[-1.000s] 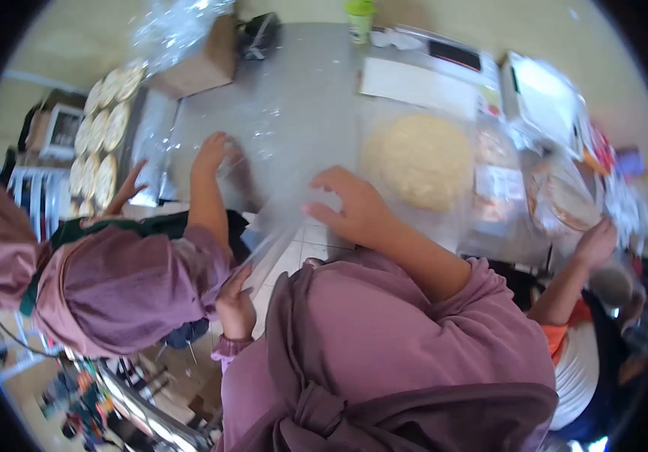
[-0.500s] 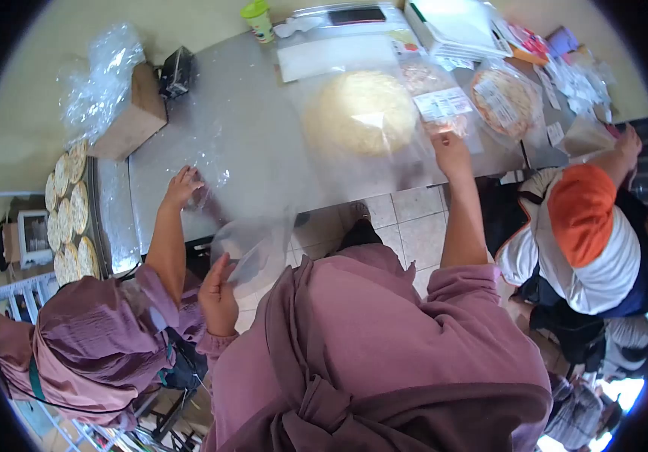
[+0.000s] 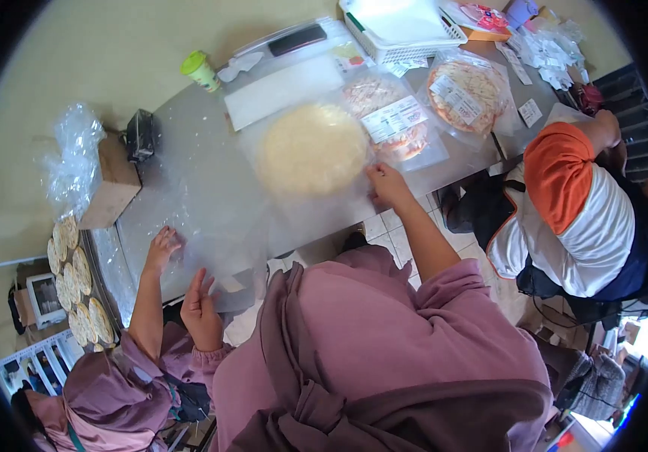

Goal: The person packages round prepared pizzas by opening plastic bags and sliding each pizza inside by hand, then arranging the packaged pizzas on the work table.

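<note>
Right hand has dropped to the front edge of the worktop, curled by the bagged disc (hold unclear); left hand loosely open.

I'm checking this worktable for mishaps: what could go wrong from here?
The clear plastic beside the left hand seems to overhang the table, so it might snag. The co-worker's hand is close by, so the two could bump. The right hand is beside the labelled pizza pack; a sideways move might nudge it.
</note>
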A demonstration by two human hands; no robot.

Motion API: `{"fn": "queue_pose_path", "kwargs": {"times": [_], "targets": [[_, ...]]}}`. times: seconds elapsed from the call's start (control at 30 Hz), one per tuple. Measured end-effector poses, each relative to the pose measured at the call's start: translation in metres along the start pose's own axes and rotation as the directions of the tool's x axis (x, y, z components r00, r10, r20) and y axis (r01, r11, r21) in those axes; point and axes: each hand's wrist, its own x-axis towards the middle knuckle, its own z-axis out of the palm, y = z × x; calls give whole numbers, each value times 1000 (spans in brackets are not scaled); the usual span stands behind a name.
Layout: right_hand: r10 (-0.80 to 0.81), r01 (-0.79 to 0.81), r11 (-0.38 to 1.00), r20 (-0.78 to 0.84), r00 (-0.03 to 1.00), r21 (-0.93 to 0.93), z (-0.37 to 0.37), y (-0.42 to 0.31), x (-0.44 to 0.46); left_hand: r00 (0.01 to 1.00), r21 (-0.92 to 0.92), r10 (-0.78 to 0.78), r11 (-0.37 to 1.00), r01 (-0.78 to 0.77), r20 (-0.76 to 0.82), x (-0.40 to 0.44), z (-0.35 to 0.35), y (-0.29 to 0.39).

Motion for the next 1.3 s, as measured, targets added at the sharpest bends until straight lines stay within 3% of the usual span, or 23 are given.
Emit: {"fn": "queue_pose_path", "kwargs": {"times": [0.07, 0.1, 0.2, 0.27, 0.4, 0.47, 0.6, 0.67, 0.77, 0.8, 0.87, 0.97, 1.0, 1.07, 1.1, 1.3], "targets": [[159, -153, 987, 116, 980, -57, 0, -10, -2, 999, 74, 39, 997, -38, -14, 6, 6, 6], [161, -157, 986, 104, 981, -50, 1, -10, -3, 999, 73, 45, 996, -45, -1, 9, 7, 8], [75, -81, 995, 103, 992, 51, 6, 0, 1, 999, 105, 39, 994, -37, -24, 19, 12, 13], [-42, 44, 999, 99, 994, -15, 10, 9, 5, 997, 130, 67, 990, -60, -50, 22, 17, 20], [-101, 106, 994, 129, 986, -33, 7, -25, -17, 998, 132, 54, 990, -52, -12, 27, 17, 25], [-289, 283, 898, 34, 957, -336, 19, -15, -11, 999, 202, 48, 978, -51, 20, 28, 14, 28], [-251, 271, 899, 103, 963, -345, 7, -32, -13, 977, 252, 199, 944, -213, 78, 32, 16, 41], [-135, 276, 814, 296, 946, -512, -21, -50, -17, 998, 230, 28, 972, -40, 56, 27, 17, 48], [-160, 122, 894, -53, 986, -431, -79, -53, 1, 998, 250, 15, 968, -28, 53, 28, 12, 42], [-163, 70, 908, -195, 967, -412, -99, -53, 9, 998, 248, 21, 968, -36, 63, 27, 15, 44], [-168, 7, 932, -415, 894, -362, -132, -56, 22, 997, 150, 37, 988, -28, -63, 26, 20, 54], [-113, -111, 922, -531, 840, -372, -151, -32, 54, 999, 194, 35, 981, -29, -27, 27, 18, 52], [-117, -110, 924, -542, 832, -367, -150, -19, 68, 999, 190, 15, 982, -9, -30, 27, 16, 48], [-8, 7, 1000, -307, 952, -7, -146, 0, 91, 999, 187, 5, 982, 2, -33, 28, 20, 48], [106, -81, 987, -180, 978, 140, -145, -3, 91, 1000, 199, 2, 980, 4, -30, 27, 23, 49], [173, -122, 960, -190, 966, 250, -157, -2, 92, 999, 250, 41, 967, -39, -1, 27, 31, 47]]}}
